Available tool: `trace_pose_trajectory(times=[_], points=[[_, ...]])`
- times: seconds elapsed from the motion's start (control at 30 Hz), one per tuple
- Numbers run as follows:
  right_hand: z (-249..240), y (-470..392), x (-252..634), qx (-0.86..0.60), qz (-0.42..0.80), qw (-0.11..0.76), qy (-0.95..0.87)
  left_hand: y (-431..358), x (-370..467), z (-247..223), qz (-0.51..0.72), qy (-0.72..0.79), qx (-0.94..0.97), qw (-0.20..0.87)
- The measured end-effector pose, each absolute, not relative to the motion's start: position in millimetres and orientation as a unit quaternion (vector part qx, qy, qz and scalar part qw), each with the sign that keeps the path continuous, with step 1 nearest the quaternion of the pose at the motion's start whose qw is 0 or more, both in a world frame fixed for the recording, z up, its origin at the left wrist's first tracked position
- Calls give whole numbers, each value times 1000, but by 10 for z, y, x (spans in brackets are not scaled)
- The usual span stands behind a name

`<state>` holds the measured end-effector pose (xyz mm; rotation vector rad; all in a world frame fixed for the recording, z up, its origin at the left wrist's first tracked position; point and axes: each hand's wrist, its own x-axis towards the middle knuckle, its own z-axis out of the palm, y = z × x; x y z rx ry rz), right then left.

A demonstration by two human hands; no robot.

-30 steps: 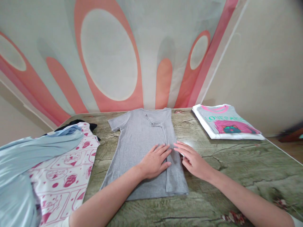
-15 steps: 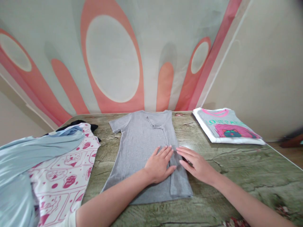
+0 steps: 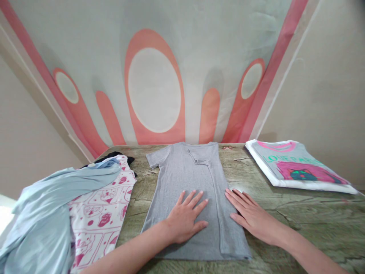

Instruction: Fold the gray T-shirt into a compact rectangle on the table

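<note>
Green capital letters (image 3: 299, 159) are borne by one grey top with a pink neckline (image 3: 298, 151) at the far right; "LOVE" can be made out at their start, while the rest cannot be read with certainty. Below them, one dark cat's head (image 3: 302, 175) is set on a pink panel. The top is laid on folded white fabric (image 3: 285, 182), whose layers cannot be counted.

One plain grey short-sleeved T-shirt (image 3: 188, 182) is spread at the centre of the wood-patterned bench (image 3: 319, 220). Its right side is folded inward in one long strip, and one sleeve is stretched out to the left.

Two bare hands are seen, held apart from each other. The left hand (image 3: 186, 219) is laid palm down on the T-shirt with its fingers spread; the right hand (image 3: 252, 217) is held flat, its fingertips rested at the folded right edge. The cloth is gripped by neither.

At the left, one pale blue garment (image 3: 57, 198) is heaped over one white garment with magenta prints (image 3: 105, 219), and black cloth (image 3: 130, 160) is partly covered behind them. Three white ovals (image 3: 154, 91) are shown on the far wall hanging (image 3: 228, 38)
</note>
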<state>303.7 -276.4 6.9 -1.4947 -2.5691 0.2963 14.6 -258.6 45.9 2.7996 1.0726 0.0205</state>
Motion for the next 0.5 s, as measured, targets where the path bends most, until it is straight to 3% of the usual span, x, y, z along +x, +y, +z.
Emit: trace_pose_trajectory(times=[0.27,0.4,0.5], points=[[41,-2754,3051,-499,110,100,-854,-2488,-587,413,19,519,854,44],[155,-2641,2964,-490,117,107,-857,-2506,-833,365,41,514,849,117],[291,-2511,2758,-463,125,121,-869,-2261,-970,329,143,535,813,179]])
